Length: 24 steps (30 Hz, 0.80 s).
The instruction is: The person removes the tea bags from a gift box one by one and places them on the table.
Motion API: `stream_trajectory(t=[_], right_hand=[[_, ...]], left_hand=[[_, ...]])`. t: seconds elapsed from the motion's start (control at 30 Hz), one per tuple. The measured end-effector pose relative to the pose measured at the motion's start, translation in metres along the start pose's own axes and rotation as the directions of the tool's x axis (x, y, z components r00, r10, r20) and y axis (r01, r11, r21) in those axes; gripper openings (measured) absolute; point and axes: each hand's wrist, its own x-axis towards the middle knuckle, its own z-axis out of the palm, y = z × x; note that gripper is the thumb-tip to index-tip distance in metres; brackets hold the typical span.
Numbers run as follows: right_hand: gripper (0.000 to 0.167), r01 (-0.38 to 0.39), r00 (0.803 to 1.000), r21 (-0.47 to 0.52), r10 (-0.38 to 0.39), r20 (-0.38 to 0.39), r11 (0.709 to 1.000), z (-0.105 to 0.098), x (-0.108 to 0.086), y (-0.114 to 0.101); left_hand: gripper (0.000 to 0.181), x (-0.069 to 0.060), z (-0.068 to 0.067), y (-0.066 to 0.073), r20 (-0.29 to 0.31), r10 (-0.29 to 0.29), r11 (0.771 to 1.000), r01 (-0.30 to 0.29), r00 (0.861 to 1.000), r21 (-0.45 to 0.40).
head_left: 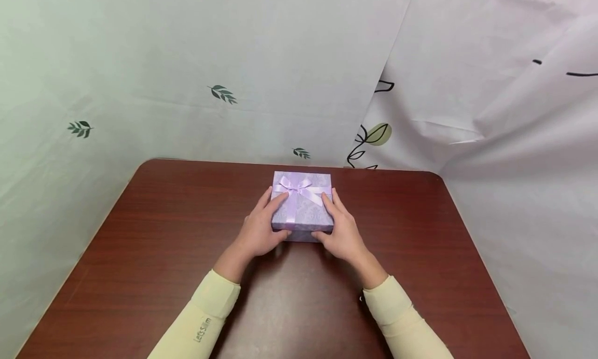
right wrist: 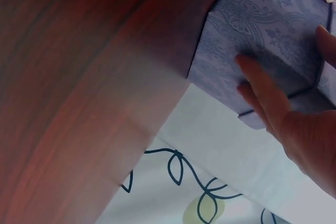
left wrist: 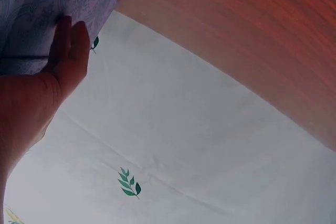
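Lilac box [head_left: 306, 213]: near the midpoint of the table [head_left: 117, 245]'s far edge, ribbon bow [head_left: 295, 188] on top
Left hand [head_left: 260, 229]: gripping the box's left side
Right hand [head_left: 344, 233]: gripping its right side
Left sleeve [head_left: 200, 312]: pale yellow, printed "Let's Slim"

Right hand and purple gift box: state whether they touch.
Touching. The head view shows the right hand gripping the purple gift box, its thumb against the front.

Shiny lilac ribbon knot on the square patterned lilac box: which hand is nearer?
Left. The left hand reaches almost to the knot from its left; the right hand holds the box on its right side, farther off.
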Motion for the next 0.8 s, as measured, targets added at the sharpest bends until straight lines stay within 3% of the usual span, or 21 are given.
stream_trajectory(t=[0.4, 0.8], right_hand=[[0.097, 0.011, 1.0, -0.007, -0.011, -0.019, 1.0, -0.005, 0.001, -0.002], [0.095, 0.022, 1.0, -0.032, -0.023, -0.02, 0.999, -0.011, 0.002, -0.007]], left_hand=[[0.086, 0.002, -0.007, 0.002, -0.045, 0.044, 0.997, -0.041, 0.998, 0.064], [0.086, 0.002, -0.012, 0.006, -0.064, 0.055, 0.993, -0.048, 0.996, 0.111]])
